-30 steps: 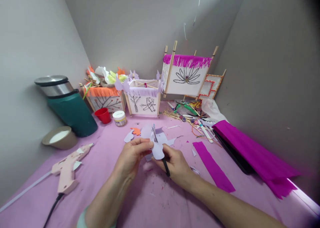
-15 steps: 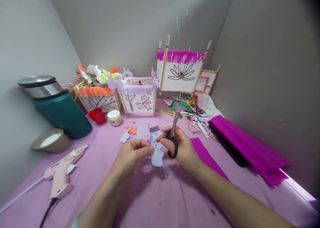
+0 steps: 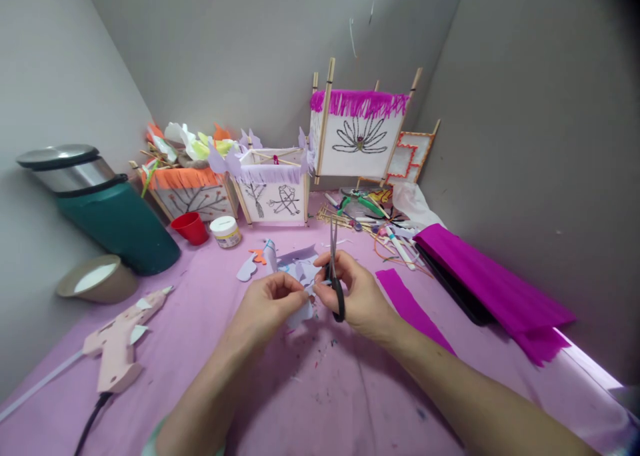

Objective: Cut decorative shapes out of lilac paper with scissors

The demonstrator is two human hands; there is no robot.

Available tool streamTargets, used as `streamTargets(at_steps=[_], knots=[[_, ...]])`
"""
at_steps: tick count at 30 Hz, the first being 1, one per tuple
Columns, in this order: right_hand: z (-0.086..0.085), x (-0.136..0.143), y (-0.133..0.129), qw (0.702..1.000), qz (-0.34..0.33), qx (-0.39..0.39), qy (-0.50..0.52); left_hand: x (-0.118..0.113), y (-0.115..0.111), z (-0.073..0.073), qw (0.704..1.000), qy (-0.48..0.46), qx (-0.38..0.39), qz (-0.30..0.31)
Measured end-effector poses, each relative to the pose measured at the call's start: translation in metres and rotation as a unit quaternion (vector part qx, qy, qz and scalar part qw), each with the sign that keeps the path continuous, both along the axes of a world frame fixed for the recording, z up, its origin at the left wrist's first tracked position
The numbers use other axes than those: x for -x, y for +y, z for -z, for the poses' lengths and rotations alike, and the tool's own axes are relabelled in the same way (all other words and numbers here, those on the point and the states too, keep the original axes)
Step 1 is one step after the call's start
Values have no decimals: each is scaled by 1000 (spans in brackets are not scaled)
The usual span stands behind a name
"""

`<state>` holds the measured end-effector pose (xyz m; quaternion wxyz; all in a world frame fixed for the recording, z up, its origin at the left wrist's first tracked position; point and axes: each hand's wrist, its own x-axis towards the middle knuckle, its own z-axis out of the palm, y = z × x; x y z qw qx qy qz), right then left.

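Thumb and fingers of my left hand point(image 3: 273, 304) pinch a small lavender paper piece point(image 3: 301, 316) at the middle of the table. Black-handled scissors point(image 3: 337, 295) are held in my right hand point(image 3: 355, 293), blades pointing up and away. The right thumb and fingertip also meet at the paper's edge, close to the left fingertips. Behind the hands lie more lavender paper scraps point(image 3: 297, 259), a cut lavender shape point(image 3: 247, 268) and an orange cutout point(image 3: 259, 256). Part of the held paper is hidden by the fingers.
A pink glue gun point(image 3: 123, 343), bowl point(image 3: 97, 278), green bottle point(image 3: 117, 219), red cup point(image 3: 190, 229) and white jar point(image 3: 225, 232) stand left. Decorated lanterns point(image 3: 275, 199) stand behind. Sticks and pens point(image 3: 400, 246) lie back right, magenta paper point(image 3: 490, 289) at right.
The lavender piece has turned between my fingers and shows less of its rounded end. The scissors have swung more upright, and the view has shifted slightly.
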<state>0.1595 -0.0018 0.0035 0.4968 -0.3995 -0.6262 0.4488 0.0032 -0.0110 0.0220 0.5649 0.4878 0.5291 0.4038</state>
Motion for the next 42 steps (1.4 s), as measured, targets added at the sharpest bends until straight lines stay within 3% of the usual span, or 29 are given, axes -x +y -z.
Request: streamTargets(at_steps=[5, 14, 22, 29, 34, 38, 42], knots=[[5, 4, -1, 1000, 5, 9, 9, 1, 0, 1, 999, 6, -38, -24], [16, 9, -3, 995, 61, -13, 75, -4, 0, 10, 988, -147, 39, -25], [15, 12, -2, 994, 73, 8, 76, -3, 3, 14, 977, -196, 57, -66], [6, 1, 1, 988, -95, 120, 12, 14, 11, 7, 942, -285, 87, -157], [10, 2, -4, 971, -200, 125, -29, 25, 14, 2, 920, -336, 86, -182], [14, 4, -8, 965, -222, 123, -68, 25, 14, -1, 914, -338, 88, -205], [15, 8, -10, 965, -221, 122, -66, 24, 13, 2, 924, -327, 69, -188]])
